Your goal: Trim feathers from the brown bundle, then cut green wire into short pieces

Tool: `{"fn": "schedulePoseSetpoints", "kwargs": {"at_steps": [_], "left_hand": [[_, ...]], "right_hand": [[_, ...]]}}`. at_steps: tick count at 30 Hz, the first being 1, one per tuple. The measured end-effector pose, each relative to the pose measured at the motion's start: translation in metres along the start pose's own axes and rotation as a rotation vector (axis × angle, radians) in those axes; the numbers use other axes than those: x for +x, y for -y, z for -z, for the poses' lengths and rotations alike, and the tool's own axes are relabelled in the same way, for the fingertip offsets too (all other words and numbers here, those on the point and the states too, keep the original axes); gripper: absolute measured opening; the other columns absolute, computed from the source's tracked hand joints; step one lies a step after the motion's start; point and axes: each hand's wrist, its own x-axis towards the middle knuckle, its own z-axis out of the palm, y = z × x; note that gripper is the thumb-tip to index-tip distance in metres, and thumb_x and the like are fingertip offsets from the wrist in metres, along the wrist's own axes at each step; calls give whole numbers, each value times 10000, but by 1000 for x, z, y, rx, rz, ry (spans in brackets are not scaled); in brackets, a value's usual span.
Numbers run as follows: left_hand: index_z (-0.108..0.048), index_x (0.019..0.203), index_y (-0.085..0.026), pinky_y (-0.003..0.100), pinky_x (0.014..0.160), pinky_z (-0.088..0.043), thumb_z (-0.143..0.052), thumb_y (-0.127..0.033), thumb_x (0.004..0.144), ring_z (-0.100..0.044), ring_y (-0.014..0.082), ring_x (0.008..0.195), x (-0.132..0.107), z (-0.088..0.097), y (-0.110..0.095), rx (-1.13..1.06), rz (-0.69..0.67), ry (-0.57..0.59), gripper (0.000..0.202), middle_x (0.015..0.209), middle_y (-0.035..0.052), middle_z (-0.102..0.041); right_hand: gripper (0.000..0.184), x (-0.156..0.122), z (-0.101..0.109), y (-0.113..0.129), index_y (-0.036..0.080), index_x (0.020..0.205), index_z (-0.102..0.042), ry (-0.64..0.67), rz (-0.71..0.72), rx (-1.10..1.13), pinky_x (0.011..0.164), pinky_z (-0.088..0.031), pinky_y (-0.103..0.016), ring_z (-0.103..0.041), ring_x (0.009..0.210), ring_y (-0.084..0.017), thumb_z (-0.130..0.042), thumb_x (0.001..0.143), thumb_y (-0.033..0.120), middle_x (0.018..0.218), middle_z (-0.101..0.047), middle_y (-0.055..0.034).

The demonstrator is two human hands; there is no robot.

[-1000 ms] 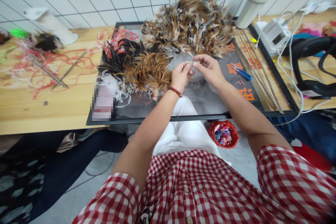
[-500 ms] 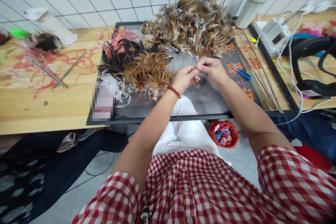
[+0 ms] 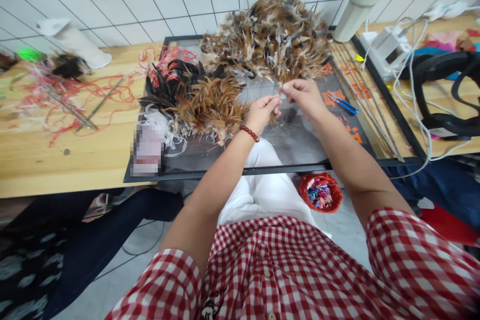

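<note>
My left hand, with a beaded bracelet at the wrist, is pinched shut on what looks like a small brown feather; its tip shows below the fingers. My right hand is closed in a pinch just to the right and slightly higher. Whatever lies between its fingertips is too small to make out. Left of my hands is a heap of brown feathers, with black feathers beside it. Behind them rises a larger pile of mottled feathers.
Blue-handled snips and thin sticks lie to the right on the black-edged board. A pale bottle stands behind, near a power strip with cables. Red strings spread leftward. A red basket of scraps sits below.
My hands were together at the fingertips; now a small gap parts them. My right hand has turned slightly, and the left has dropped a little.
</note>
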Motion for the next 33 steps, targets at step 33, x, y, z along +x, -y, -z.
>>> {"fn": "schedulePoseSetpoints", "kwargs": {"at_steps": [33], "left_hand": [[-630,788,-178,196,590,-486,-730,-318,950,-556,65,528,9,2,2,-110,42,-165,237,572,-73,-499]], "right_hand": [[279,11,50,-8,219,1011,-811,167,267,-1002,854,-502,-424,-683,993,-296,-556,918,286,1051,-780,-116]]}}
